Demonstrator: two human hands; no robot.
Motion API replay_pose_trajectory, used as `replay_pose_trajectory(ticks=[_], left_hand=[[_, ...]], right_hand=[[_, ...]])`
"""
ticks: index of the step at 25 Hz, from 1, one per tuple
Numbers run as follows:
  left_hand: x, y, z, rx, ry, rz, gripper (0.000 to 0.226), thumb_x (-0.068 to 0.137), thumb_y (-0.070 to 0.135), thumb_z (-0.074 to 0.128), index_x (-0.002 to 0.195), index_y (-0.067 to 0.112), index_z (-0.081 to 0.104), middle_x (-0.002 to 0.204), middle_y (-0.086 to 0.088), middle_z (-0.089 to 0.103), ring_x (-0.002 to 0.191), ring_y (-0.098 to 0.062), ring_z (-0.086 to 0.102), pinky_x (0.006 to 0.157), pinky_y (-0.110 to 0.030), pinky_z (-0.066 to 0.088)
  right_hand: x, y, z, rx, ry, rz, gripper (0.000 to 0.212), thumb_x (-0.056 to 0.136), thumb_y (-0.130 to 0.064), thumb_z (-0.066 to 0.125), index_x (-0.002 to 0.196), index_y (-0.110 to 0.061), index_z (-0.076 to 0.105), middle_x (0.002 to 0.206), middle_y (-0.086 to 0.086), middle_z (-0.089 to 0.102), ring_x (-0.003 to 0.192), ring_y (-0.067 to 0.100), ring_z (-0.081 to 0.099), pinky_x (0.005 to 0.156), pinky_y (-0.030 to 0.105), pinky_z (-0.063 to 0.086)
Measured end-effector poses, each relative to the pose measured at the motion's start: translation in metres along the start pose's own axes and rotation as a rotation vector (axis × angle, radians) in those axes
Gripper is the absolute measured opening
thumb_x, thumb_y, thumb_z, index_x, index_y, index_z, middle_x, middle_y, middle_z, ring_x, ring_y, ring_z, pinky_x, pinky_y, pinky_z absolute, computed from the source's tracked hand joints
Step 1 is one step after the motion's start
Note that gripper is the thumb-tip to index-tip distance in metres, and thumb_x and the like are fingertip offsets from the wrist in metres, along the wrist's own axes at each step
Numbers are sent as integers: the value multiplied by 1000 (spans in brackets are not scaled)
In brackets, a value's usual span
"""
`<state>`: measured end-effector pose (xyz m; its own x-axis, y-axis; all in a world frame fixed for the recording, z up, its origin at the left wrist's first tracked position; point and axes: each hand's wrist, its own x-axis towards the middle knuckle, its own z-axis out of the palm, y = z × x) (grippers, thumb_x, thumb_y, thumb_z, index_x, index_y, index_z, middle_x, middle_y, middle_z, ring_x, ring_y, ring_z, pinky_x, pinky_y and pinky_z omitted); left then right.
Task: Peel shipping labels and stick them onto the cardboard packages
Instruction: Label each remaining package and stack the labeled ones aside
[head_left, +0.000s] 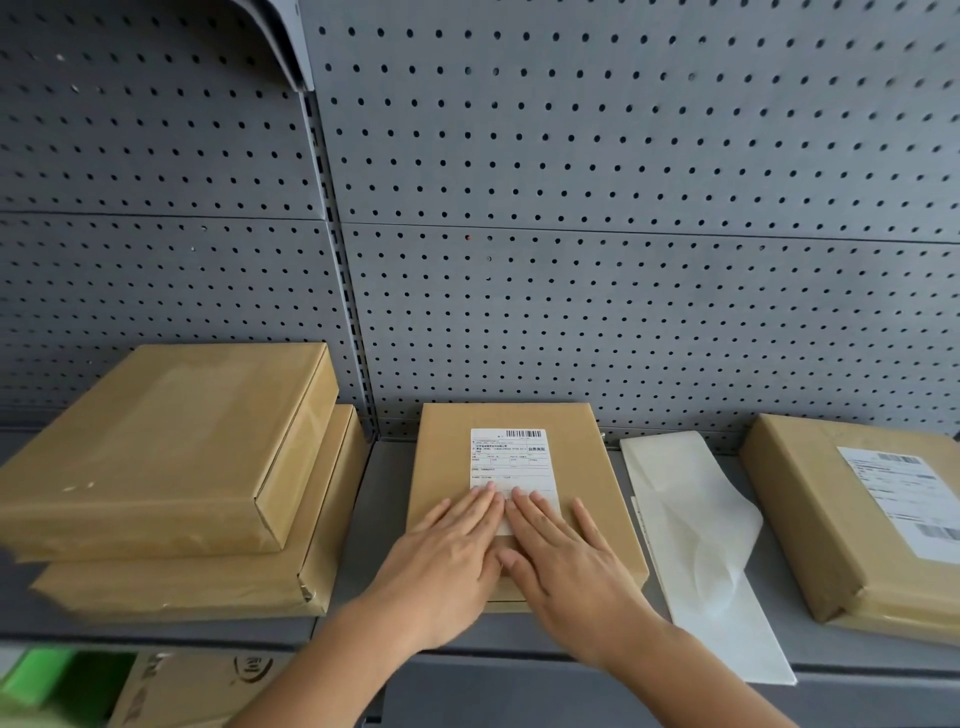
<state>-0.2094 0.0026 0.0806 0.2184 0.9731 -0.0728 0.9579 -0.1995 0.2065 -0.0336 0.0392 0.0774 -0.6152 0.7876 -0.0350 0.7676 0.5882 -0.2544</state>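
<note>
Both hands, left hand (447, 556) and right hand (566, 561), lie spread flat, pressing the shipping label (511, 467) onto the middle cardboard package (447, 467). Probably next: an unlabelled package from the stack (156, 457) left of it.

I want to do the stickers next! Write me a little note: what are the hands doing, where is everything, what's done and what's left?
Left hand and right hand: both flat and open, pressing the label onto the middle package.
Right package: already labelled.
Two stacked packages on the left: no label shows on the top one; the lower one's top is covered.
Peeled backing sheets lie between the middle and right packages.
Left to do: finish smoothing, then label the left stack. No fresh labels are in view.
</note>
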Motion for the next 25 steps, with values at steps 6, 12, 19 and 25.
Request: replay_pose_trajectory(ticks=[6, 12, 19, 25], left_hand=[[-11, -5, -2, -3, 10, -78, 88, 80, 59, -17, 162, 27, -9, 164, 16, -20, 152, 2, -16, 128, -31, -3], [-27, -25, -1, -24, 21, -208, 79, 86, 61, -16, 158, 28, -17, 164, 14, -24, 151, 1, -20, 124, -25, -9], [-32, -39, 5, -470, 96, -449, 80, 100, 66, 24, 163, 26, -5, 170, 13, -7, 156, -4, 0, 125, -30, 10], [-21, -36, 19, -1314, 111, -685, 79, 86, 68, 60, 155, 34, 42, 144, 18, 56, 134, -9, 48, 113, -32, 30]], right_hand=[[-11, 19, 3, -59, 39, 61, 85, 85, -68, -15, 159, -30, 2, 164, -18, -7, 148, -4, -13, 120, 38, -10], [-34, 57, -1, -37, 86, 216, 103, 70, -77, -31, 158, -33, 1, 163, -22, -7, 148, -4, -12, 123, 33, -11], [-43, 68, -8, 400, 98, 388, 83, 92, -69, 19, 160, -21, 9, 166, -10, 10, 153, 7, 6, 121, 26, 8], [-20, 71, 3, 1017, 101, 544, 67, 92, -59, 53, 151, -37, 33, 145, -19, 50, 129, 8, 50, 105, 31, 40]])
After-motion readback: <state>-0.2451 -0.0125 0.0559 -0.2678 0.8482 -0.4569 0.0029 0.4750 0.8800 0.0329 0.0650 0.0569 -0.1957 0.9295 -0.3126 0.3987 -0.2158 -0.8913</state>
